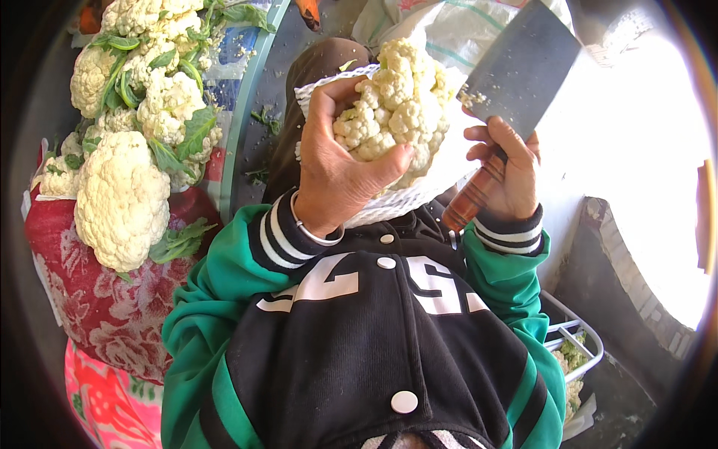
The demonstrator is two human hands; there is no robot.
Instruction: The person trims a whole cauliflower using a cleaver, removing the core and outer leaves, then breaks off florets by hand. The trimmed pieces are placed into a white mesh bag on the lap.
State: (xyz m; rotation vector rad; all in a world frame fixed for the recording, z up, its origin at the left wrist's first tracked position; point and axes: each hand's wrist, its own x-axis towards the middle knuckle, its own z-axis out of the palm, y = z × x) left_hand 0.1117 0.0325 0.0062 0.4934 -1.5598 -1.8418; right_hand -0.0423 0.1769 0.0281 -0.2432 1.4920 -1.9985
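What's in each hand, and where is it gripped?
The left hand holds a cauliflower by its left and near sides; the right hand holds a cleaver by its handle.

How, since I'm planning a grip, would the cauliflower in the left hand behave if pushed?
The cauliflower looks fairly stiff, its bumps densely packed. It may shed crumbs, as bits cling to the cleaver. Its rounded, lumpy shape could roll unevenly.

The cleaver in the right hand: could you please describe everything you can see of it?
The cleaver has a broad, roughly rectangular, dark grey, metal-looking blade, with pale crumbs near its lower left corner. Its reddish-brown handle looks wooden. The right hand grips it, blade up and tilted rightward, beside the cauliflower; whether they touch is unclear.
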